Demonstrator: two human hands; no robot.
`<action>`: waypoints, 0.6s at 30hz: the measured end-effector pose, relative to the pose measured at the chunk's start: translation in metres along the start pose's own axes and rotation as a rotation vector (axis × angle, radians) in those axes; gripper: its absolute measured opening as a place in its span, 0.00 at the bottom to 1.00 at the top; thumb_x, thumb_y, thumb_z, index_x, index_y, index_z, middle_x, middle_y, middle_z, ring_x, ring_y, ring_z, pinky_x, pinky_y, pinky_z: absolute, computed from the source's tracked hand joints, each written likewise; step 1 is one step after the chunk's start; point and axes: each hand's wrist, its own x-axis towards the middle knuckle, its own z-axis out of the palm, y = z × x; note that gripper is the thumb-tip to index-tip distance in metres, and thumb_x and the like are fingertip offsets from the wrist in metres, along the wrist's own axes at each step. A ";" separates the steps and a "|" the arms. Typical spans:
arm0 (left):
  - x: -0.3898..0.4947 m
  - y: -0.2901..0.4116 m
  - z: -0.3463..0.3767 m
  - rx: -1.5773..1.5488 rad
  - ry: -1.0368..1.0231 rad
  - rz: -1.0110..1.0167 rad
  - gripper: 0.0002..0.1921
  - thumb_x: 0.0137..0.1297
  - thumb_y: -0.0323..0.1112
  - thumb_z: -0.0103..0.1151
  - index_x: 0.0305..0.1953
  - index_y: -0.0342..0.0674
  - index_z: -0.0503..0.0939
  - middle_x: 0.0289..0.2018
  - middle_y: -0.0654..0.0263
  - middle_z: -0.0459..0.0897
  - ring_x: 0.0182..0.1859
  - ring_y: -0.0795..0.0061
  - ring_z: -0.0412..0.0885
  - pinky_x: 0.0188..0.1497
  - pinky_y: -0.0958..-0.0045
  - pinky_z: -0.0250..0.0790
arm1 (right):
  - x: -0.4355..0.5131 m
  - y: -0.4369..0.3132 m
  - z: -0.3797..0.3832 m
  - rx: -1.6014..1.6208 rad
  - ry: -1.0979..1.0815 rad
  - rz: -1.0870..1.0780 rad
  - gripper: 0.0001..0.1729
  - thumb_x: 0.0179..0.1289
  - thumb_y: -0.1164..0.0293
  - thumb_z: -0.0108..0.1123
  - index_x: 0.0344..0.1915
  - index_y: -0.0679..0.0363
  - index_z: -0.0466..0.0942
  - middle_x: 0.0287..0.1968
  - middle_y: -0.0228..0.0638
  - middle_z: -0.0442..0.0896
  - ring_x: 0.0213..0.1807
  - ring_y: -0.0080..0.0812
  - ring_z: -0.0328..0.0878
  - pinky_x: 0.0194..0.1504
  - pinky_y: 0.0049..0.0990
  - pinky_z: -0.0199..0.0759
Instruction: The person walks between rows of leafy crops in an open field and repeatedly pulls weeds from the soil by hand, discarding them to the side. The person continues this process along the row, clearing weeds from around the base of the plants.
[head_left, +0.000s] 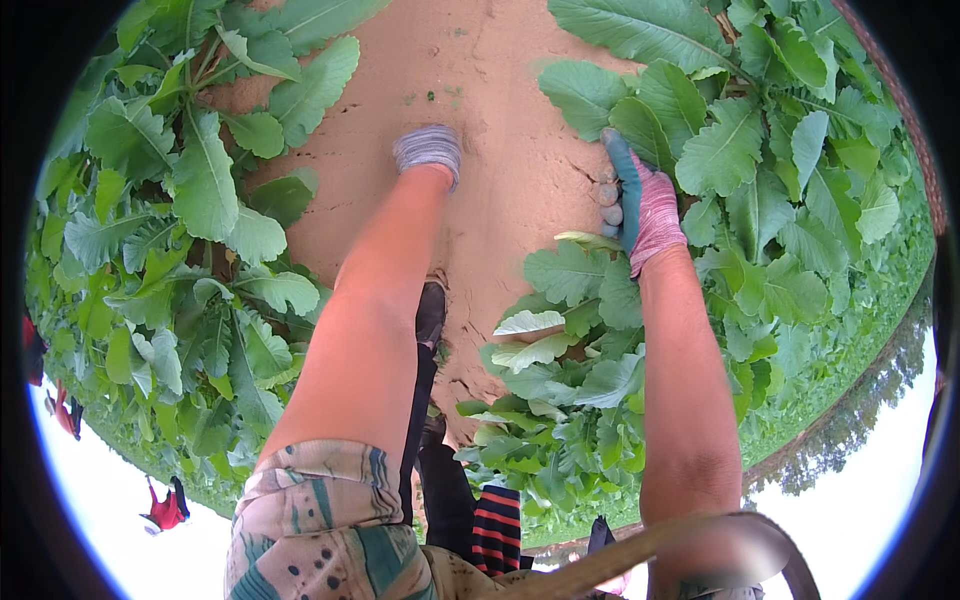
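My left hand, in a grey knit glove, is low over the bare sandy soil between leafy green plants. Its fingers are hidden beyond the cuff, so its grip cannot be seen. My right hand wears a pink glove with a teal coating. It is beside a broad green leaf of the right-hand plants; its thumb stands apart from the bent, soil-coloured fingertips, with nothing visible held. More lobed leaves grow just below that hand. Leafy plants also stand left of my left hand.
Below are dark shoes, black trouser legs and a red-and-black striped cloth. A tan strap-like band curves across the bottom right. Near the left rim are people in red. Trees line the field's right edge.
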 end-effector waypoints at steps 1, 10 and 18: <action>0.004 -0.006 -0.001 -0.005 -0.014 -0.001 0.13 0.62 0.32 0.48 0.46 0.47 0.80 0.48 0.61 0.80 0.50 0.63 0.79 0.47 0.59 0.72 | 0.000 0.000 0.000 -0.008 0.030 0.007 0.22 0.52 0.47 0.64 0.20 0.47 0.66 0.11 0.23 0.65 0.07 0.21 0.54 0.11 0.24 0.46; -0.041 -0.023 -0.028 -0.368 -0.084 0.118 0.15 0.60 0.41 0.51 0.41 0.38 0.80 0.42 0.53 0.81 0.46 0.53 0.78 0.47 0.61 0.71 | -0.001 -0.004 0.002 0.029 0.024 0.011 0.20 0.48 0.48 0.67 0.27 0.48 0.69 0.11 0.25 0.66 0.06 0.24 0.55 0.10 0.27 0.49; -0.123 -0.064 -0.152 -0.201 0.393 0.389 0.29 0.60 0.51 0.53 0.57 0.39 0.67 0.57 0.53 0.68 0.57 0.57 0.69 0.54 0.58 0.66 | 0.004 -0.003 -0.001 0.086 -0.067 0.116 0.21 0.51 0.45 0.63 0.22 0.47 0.68 0.10 0.25 0.63 0.05 0.26 0.54 0.09 0.26 0.47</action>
